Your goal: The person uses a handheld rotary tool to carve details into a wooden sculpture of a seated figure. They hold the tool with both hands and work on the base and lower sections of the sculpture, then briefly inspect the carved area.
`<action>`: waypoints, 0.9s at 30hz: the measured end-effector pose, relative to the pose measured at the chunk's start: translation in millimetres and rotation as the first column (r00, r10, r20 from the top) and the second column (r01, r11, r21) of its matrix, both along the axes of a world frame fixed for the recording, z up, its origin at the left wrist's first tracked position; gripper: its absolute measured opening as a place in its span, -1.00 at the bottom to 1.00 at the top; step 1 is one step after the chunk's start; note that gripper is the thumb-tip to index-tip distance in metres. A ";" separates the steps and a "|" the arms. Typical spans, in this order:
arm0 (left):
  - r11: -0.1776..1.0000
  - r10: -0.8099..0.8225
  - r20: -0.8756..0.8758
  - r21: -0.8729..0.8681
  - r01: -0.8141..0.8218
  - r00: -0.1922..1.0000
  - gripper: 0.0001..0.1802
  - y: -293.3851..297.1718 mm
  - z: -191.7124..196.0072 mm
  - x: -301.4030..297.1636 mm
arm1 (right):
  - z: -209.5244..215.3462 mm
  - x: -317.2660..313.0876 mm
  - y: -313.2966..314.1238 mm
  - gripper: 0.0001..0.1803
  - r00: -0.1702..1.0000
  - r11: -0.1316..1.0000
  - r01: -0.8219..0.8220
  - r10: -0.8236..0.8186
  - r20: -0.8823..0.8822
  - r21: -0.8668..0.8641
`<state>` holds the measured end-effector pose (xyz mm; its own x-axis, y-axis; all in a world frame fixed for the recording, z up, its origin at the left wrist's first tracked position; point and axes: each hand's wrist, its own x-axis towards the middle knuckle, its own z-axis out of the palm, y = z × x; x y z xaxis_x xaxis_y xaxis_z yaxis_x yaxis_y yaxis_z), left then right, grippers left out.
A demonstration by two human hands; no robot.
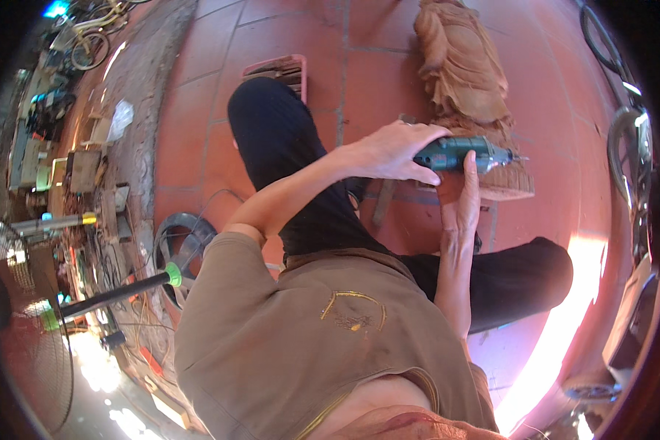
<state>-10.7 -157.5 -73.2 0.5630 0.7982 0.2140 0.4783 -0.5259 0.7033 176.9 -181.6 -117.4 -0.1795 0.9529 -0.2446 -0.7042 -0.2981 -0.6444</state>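
I hold a green rotary tool [455, 152] level above the base of a wood carving, its thin bit pointing right. My left hand [400, 150] is closed around the tool's rear end. My right hand [460, 194] comes from below and grips its body nearer the front, with fingers up along the side. Past the tool is the brown wood carving [466, 66], a robed figure with draped folds. Its blocky base [510, 183] is toward me, partly hidden by the tool and hands, and its upper part runs off the top edge. Whether the bit touches the wood I cannot tell.
Beyond my left knee sits a pink tray [304, 77] with carving tools or sticks. A standing fan [117, 293] is at my left, near a dark round fan base [187, 238] and cluttered boxes. Wheels [623, 154] line the right edge. Red tiles cover the floor.
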 end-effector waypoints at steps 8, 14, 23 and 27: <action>0.977 0.070 0.010 -0.204 -0.067 0.997 -0.10 -6.7 9.4 6.6 | 17.8 -8.4 -5.5 -0.40 0.956 0.999 0.015 -0.029 0.293 0.052; 0.972 0.188 0.197 -0.176 -0.153 0.962 -0.16 -4.5 10.9 7.8 | 35.6 -6.9 0.4 -0.25 0.905 0.979 -0.095 0.009 0.426 0.180; 0.892 0.350 0.454 0.108 -0.440 0.820 -0.16 23.5 85.6 -28.1 | 60.4 5.2 6.0 -0.31 0.948 0.940 -0.122 0.017 0.317 0.318; 0.738 0.385 0.578 0.275 -0.616 0.719 -0.18 48.1 125.5 -62.5 | 60.9 6.8 3.7 -0.30 0.943 0.955 -0.110 0.012 0.333 0.275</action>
<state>-73.2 -109.4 52.3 -0.1558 0.6876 0.7092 0.4422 -0.5935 0.6725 183.7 -178.0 -56.5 -0.1968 0.9803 -0.0182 -0.4289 -0.1027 -0.8975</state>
